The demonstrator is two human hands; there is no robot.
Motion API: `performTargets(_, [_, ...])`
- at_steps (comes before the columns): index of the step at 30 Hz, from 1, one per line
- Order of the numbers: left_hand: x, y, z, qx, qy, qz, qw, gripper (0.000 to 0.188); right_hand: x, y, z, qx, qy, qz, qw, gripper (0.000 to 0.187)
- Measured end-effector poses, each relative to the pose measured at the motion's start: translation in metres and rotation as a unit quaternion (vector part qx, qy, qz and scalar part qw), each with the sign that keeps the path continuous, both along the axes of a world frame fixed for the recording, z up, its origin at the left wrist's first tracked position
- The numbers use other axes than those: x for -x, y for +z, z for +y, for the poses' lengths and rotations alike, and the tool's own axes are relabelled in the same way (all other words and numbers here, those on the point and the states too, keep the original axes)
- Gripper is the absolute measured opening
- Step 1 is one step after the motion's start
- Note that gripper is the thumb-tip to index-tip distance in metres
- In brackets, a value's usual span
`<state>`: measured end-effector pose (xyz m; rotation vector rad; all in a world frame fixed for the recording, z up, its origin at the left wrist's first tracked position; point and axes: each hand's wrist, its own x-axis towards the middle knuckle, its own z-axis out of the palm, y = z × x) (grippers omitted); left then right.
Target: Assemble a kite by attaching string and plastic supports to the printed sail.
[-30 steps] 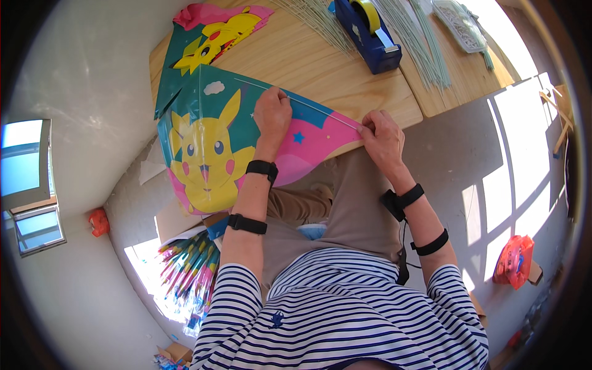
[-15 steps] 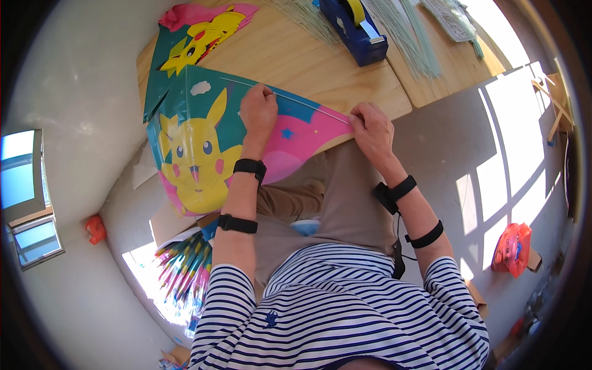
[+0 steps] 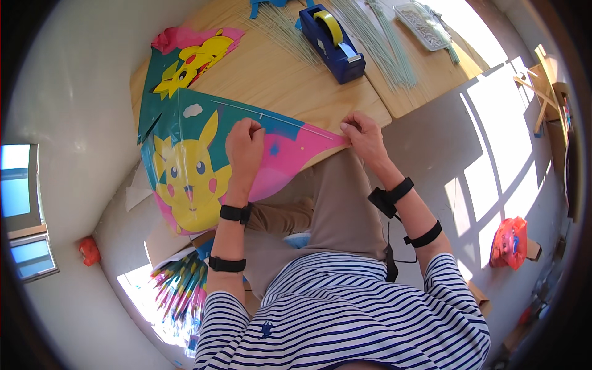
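Note:
A thin plastic kite (image 3: 237, 169), green and pink with a large yellow cartoon animal, lies over the table's near edge, its lower part hanging down. A slim pale rod (image 3: 290, 124) runs along its upper edge, with a small light fitting near the rod's middle. My right hand (image 3: 365, 137) pinches the pink pointed corner, just beyond the rod's end. Over the kite, just below the rod, my left hand (image 3: 245, 151) is closed with fingertips together; whatever may be in them is hidden.
A second kite piece (image 3: 200, 58) lies at the far left of the wooden table (image 3: 271, 80). Behind are a blue tape dispenser (image 3: 333, 46), bundles of thin rods (image 3: 385, 55) and a clear plastic tray (image 3: 422, 24). Folded colourful kites (image 3: 182, 280) stand low at the left.
My left hand has come away from the rod toward me, uncovering the small fitting. My right hand stays at the pink corner, now off the rod's end. The whole view has shifted slightly.

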<state>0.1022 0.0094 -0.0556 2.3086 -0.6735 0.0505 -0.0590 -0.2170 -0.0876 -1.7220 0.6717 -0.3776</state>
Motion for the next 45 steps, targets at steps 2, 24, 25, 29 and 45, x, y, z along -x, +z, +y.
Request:
performTargets(2, [0.02, 0.016, 0.014, 0.024, -0.017, 0.03, 0.999, 0.007, -0.001, 0.013, -0.018, -0.039, -0.022, -0.015, 0.999, 0.012])
performTargets(24, [0.115, 0.041, 0.084, 0.073, -0.006, 0.186, 0.98, 0.009, -0.063, 0.015, -0.157, 0.327, -0.188, 0.124, 0.918, 0.014])
performTargets(25, [0.116, 0.041, 0.084, 0.073, -0.009, 0.178, 0.981, 0.009, -0.059, 0.011, -0.159, 0.388, -0.174, 0.141, 0.894, 0.015])
performTargets(29, [0.117, 0.036, 0.08, 0.076, -0.025, 0.179, 0.981, 0.009, -0.047, 0.007, -0.162, 0.41, -0.183, 0.166, 0.878, 0.014])
performTargets(45, [0.118, 0.053, 0.058, 0.056, -0.06, 0.2, 0.976, 0.008, -0.189, -0.002, -0.002, 0.466, 0.013, 0.144, 0.873, 0.018])
